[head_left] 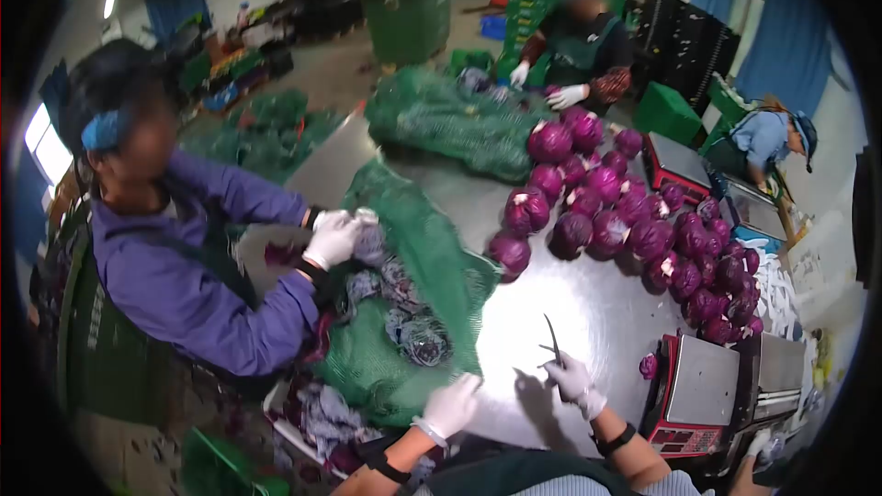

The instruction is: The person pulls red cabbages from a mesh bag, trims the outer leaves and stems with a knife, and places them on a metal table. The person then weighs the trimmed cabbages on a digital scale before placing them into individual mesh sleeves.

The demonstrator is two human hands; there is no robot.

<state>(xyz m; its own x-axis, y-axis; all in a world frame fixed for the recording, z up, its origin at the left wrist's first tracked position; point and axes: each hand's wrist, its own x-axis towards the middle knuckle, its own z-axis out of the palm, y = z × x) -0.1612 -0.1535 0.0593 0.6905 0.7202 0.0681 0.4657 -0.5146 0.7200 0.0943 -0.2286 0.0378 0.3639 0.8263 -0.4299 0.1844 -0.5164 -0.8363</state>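
Observation:
My left hand [450,406], in a white glove, has its fingers closed at the near edge of a green mesh bag [441,262]. Loose dark, wilted cabbage heads [418,335] lie in and on the bag. My right hand [575,383], also gloved, grips what looks like a pair of scissors [553,340], its thin dark blades pointing up and away over the bare steel. Their handles are hidden in my palm. Peeled red cabbages [608,231] are piled beyond, on the right side of the steel table [514,312].
Across on the left, a co-worker in a purple jacket [184,248] handles cabbage at the bag. Another person [583,46] stands at the far end by a second full mesh bag [450,119]. Red scales [694,395] line the right edge. A crate of leaves [317,422] sits at lower left.

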